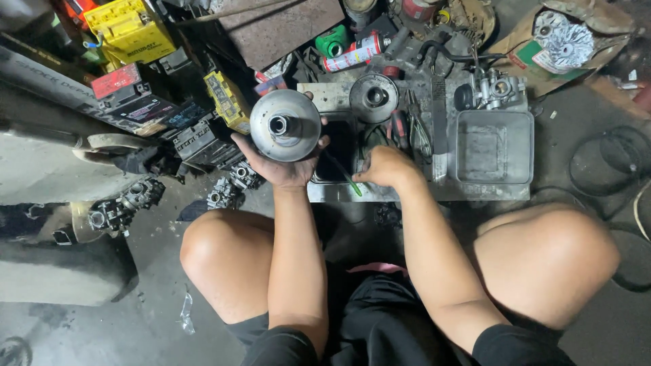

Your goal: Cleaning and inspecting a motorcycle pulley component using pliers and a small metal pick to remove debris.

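Left hand [281,166]: cups a round, dull metal pulley [285,125] with a hollow hub, above the tray's left edge.
Right hand [386,167]: closed around a thin green stick [344,174], possibly a brush.
Tray [493,190]: grey, rectangular, greasy.

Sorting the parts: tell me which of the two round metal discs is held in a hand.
The larger, lighter silver disc, cupped from beneath by the left hand. The smaller, darker disc lies untouched on the tray behind.

1. Yellow box [127,28], top left, with a dark label.
2. Black battery [125,95] below it, red label on top.
3. Red-and-white spray can [354,53], lying top centre.
4. Torn cardboard box [542,51], top right.
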